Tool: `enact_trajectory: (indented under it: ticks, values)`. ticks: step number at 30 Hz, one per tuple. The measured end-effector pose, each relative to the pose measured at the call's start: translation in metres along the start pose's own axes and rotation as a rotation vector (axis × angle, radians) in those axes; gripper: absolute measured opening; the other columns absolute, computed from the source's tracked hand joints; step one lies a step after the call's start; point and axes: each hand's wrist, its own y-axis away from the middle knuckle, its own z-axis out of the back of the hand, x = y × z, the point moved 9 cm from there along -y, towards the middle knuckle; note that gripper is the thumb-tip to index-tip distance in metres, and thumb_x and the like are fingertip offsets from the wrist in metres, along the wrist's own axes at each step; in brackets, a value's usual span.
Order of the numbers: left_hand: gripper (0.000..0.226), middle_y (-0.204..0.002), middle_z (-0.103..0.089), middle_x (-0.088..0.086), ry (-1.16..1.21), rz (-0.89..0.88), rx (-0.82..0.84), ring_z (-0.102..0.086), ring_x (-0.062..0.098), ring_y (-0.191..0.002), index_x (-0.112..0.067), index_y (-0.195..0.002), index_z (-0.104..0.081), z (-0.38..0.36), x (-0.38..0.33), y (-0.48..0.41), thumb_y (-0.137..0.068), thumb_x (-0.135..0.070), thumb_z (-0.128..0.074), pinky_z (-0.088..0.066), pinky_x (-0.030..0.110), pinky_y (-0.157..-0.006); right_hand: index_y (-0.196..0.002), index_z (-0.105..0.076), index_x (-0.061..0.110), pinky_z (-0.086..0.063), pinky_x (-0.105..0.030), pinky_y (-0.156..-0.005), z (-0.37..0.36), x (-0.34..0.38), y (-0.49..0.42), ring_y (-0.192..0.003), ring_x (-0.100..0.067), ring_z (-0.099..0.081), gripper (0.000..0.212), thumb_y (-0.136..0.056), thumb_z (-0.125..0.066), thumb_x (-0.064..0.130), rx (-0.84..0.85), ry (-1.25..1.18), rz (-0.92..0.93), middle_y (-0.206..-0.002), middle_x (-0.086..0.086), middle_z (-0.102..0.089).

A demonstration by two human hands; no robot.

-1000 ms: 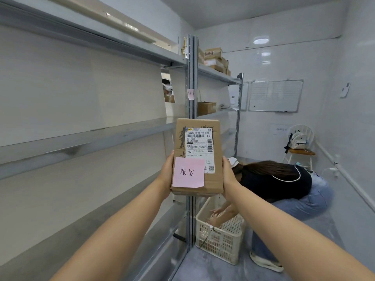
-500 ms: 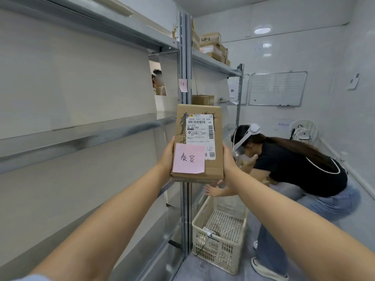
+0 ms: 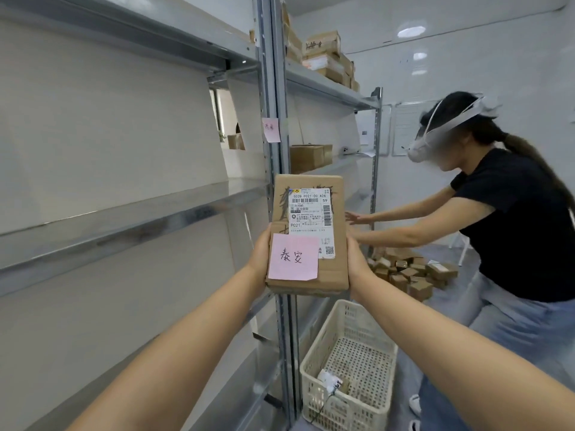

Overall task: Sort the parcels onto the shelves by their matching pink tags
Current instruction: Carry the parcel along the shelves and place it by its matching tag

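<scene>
I hold a brown cardboard parcel upright at chest height in front of the shelf post. A white shipping label and a handwritten pink tag are stuck on its face. My left hand grips its left edge and my right hand grips its right edge. Another pink tag is stuck on the grey upright post above the parcel. The grey metal shelf to my left is bare.
Another person in a black shirt and a headset leans in from the right, arms reaching toward the far shelves. A white plastic basket stands on the floor below. Several small boxes lie piled on the floor. Parcels sit on the far top shelf.
The other person has straightened up from the basket and now reaches toward the far shelves. My view has moved closer to the post; the parcel stays held in both hands.
</scene>
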Motion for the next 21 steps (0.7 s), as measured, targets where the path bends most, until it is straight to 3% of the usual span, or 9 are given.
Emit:
enact_trajectory:
  ticks: [4, 7, 9, 13, 17, 19, 21]
  values:
    - [0.043, -0.103, -0.072, 0.009, 0.049, -0.052, -0.095, -0.071, 0.026, -0.084, -0.016, -0.106, -0.068, -0.005, -0.001, -0.026, -0.095, -0.045, -0.039, -0.052, 0.037, -0.080, -0.097, -0.068, 0.019, -0.052, -0.030, -0.072, 0.009, 0.002, -0.044, -0.078, -0.018, -0.066, 0.040, -0.097, -0.035, 0.041, 0.098, 0.024, -0.027, -0.085, -0.001, -0.071]
    - [0.047, -0.100, -0.074, 0.006, 0.096, -0.081, -0.201, -0.073, 0.023, -0.075, -0.016, -0.103, -0.067, -0.006, 0.005, -0.041, -0.097, -0.048, -0.033, -0.056, 0.032, -0.070, -0.089, -0.067, 0.021, -0.051, -0.026, -0.059, 0.013, 0.007, -0.072, -0.070, -0.015, -0.066, 0.038, -0.096, -0.035, 0.040, 0.180, 0.036, -0.063, -0.081, 0.000, -0.072]
    - [0.053, -0.095, -0.076, 0.001, 0.114, -0.091, -0.251, -0.074, 0.020, -0.068, -0.018, -0.101, -0.066, -0.011, 0.013, -0.049, -0.099, -0.052, -0.025, -0.056, 0.029, -0.064, -0.085, -0.068, 0.021, -0.050, -0.026, -0.060, 0.017, 0.006, -0.090, -0.064, -0.015, -0.067, 0.038, -0.095, -0.036, 0.040, 0.244, 0.045, -0.099, -0.076, 0.001, -0.073]
    - [0.056, -0.095, -0.075, -0.005, 0.124, -0.122, -0.322, -0.075, 0.018, -0.068, -0.020, -0.100, -0.065, -0.013, 0.027, -0.056, -0.098, -0.054, -0.021, -0.053, 0.031, -0.069, -0.085, -0.070, 0.022, -0.052, -0.027, -0.063, 0.023, -0.002, -0.105, -0.066, -0.016, -0.069, 0.038, -0.093, -0.039, 0.043, 0.362, 0.042, -0.147, -0.078, 0.002, -0.075]
    - [0.054, -0.095, -0.076, -0.001, 0.118, -0.159, -0.400, -0.074, 0.019, -0.065, -0.021, -0.097, -0.067, -0.005, 0.045, -0.043, -0.098, -0.052, -0.023, -0.056, 0.029, -0.062, -0.086, -0.070, 0.021, -0.052, -0.022, -0.051, 0.022, -0.019, -0.106, -0.062, -0.015, -0.070, 0.038, -0.093, -0.039, 0.042, 0.443, 0.054, -0.186, -0.078, 0.001, -0.074]
    - [0.055, -0.090, -0.078, 0.003, 0.134, -0.145, -0.447, -0.074, 0.021, -0.069, -0.019, -0.102, -0.067, 0.002, 0.058, -0.035, -0.098, -0.053, -0.024, -0.057, 0.028, -0.062, -0.097, -0.070, 0.019, -0.054, -0.025, -0.056, 0.020, -0.031, -0.101, -0.071, -0.020, -0.070, 0.040, -0.092, -0.039, 0.044, 0.466, 0.092, -0.221, -0.090, -0.004, -0.074]
    - [0.057, -0.101, -0.076, 0.007, 0.155, -0.129, -0.479, -0.073, 0.025, -0.080, -0.019, -0.112, -0.067, 0.010, 0.069, -0.029, -0.096, -0.056, -0.027, -0.056, 0.033, -0.072, -0.109, -0.068, 0.016, -0.055, -0.030, -0.064, 0.017, -0.044, -0.097, -0.083, -0.025, -0.069, 0.046, -0.093, -0.037, 0.046, 0.476, 0.121, -0.262, -0.105, -0.010, -0.073]
